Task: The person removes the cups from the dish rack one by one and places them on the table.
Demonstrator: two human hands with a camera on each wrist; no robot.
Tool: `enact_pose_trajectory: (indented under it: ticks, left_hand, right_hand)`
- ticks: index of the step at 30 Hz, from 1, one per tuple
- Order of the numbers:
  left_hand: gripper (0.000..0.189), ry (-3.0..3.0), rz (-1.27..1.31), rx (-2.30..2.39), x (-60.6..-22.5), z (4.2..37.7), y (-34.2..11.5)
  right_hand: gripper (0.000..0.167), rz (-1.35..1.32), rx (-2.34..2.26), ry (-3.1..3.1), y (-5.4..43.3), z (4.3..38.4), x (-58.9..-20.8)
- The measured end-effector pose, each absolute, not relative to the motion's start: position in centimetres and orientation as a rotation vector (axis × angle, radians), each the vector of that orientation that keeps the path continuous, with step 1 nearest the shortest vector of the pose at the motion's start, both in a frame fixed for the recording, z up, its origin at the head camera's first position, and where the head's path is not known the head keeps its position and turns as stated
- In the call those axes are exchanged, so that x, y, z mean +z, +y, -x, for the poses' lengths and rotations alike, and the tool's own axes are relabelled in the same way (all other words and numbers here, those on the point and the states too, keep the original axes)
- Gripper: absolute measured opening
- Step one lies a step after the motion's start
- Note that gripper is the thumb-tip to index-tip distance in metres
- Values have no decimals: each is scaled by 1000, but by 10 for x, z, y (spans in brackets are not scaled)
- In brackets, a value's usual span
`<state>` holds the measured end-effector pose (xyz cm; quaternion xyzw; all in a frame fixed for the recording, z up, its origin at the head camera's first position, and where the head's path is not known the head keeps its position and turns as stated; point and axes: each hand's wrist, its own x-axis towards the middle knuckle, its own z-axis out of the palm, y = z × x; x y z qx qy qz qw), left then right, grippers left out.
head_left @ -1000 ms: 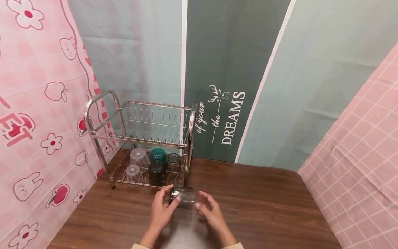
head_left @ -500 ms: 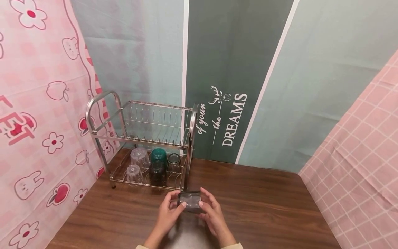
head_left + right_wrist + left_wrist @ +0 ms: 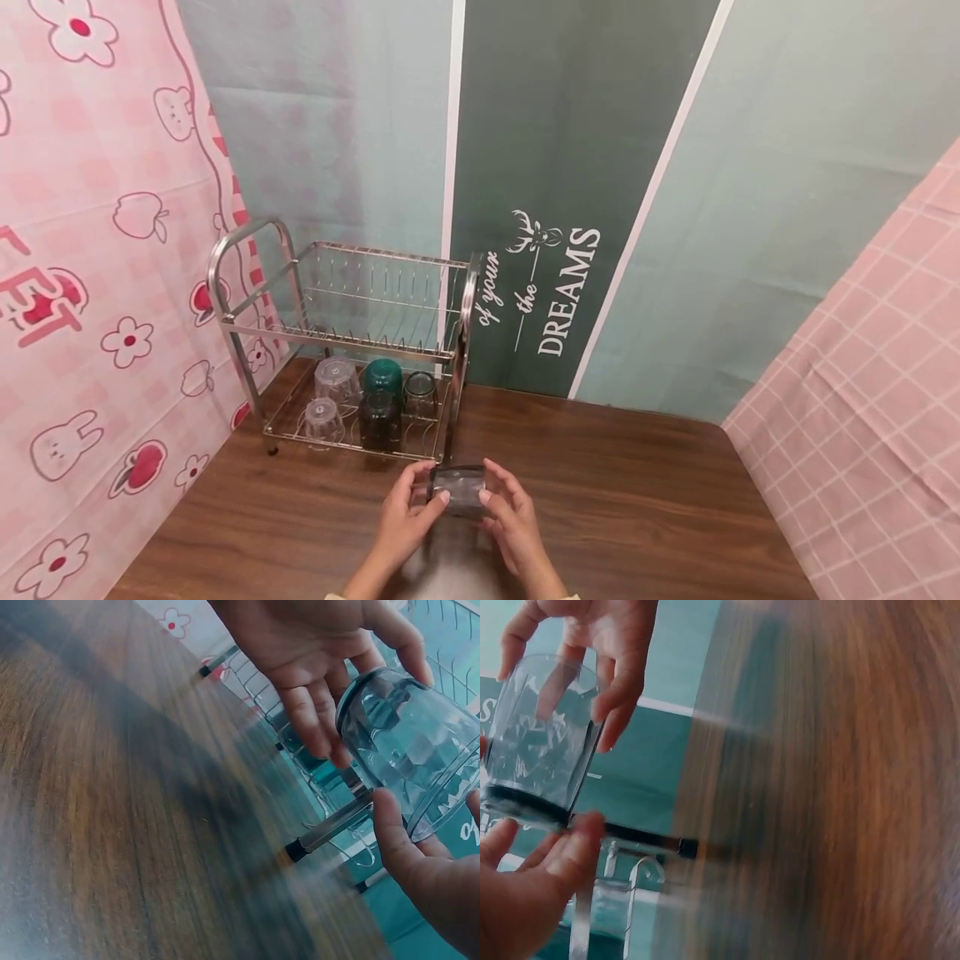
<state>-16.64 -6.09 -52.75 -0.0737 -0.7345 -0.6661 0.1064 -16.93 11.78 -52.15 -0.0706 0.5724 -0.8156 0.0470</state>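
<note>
A smoky clear drinking glass with faceted sides lies sideways in the air between both hands, in front of the rack. My left hand grips its dark, thick base end, thumb on the near side. At the opposite end, my right hand holds the rim between thumb and fingers. In the left wrist view the glass appears tilted, the table beyond it. From the right wrist, facets show through the glass, and the right thumb presses near the rim.
A two-tier metal dish rack stands at the left back. On its lower tier, upside down, sit clear cups, a teal cup, a dark cup and a grey glass. Fabric hangings surround the wooden table.
My right hand has closed in from beside the glass and now grips its rim. The glass and left hand have shifted slightly right and toward me.
</note>
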Motion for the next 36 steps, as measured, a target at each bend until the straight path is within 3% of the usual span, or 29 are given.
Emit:
enact_pose_trajectory:
  ticks: [15,20,26,36]
  left_hand:
    - [45,-2366,357,-1063,-532,172,-93]
    - [41,-2394,381,-942,-529,173,-100]
    - [37,-2496,401,-856,-520,175,-107]
    - [33,-2469,446,-708,-506,185,-117]
  right_hand:
    - [48,412,-2271,2369,132,176,-513]
    - [49,447,-2069,2581,134,174,-497]
    - [54,594,-1828,2875,144,192,-519]
    - [54,777,-1476,3114,152,212,-512]
